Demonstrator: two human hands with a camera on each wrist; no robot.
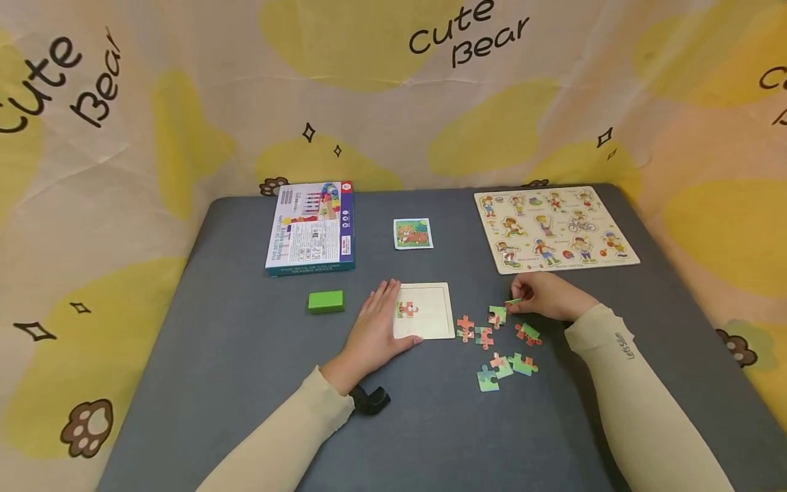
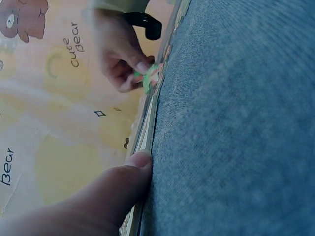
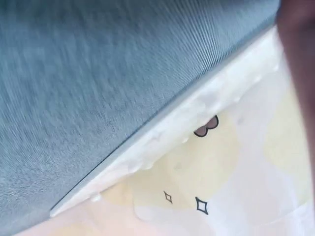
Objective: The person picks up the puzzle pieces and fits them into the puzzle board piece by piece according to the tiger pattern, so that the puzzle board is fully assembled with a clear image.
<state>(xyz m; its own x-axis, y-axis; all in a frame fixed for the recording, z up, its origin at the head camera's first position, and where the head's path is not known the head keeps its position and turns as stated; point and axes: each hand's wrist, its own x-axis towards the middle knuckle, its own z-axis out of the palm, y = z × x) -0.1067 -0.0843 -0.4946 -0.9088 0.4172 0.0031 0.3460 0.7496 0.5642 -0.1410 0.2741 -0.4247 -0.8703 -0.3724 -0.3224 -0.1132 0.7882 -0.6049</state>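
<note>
A shallow square wooden puzzle tray (image 1: 435, 307) lies in front of me, with a red-and-green puzzle piece (image 1: 408, 309) inside at its left side. My left hand (image 1: 375, 329) rests along the tray's left edge, fingers straight; its thumb (image 2: 135, 169) touches the near edge. Right of the tray, my right hand (image 1: 544, 295) pinches a green jigsaw piece (image 1: 513, 301), seen also in the left wrist view as a green-and-red piece (image 2: 150, 77). Several loose jigsaw pieces (image 1: 484, 337) lie below that hand. The right wrist view hides the fingertips.
A boxed toy set (image 1: 310, 229) lies at the back left, with a green block (image 1: 326, 301) nearer. Behind the tray is a small picture card (image 1: 413, 234). A wooden board with figures (image 1: 556, 229) lies at the back right, close beyond my right hand.
</note>
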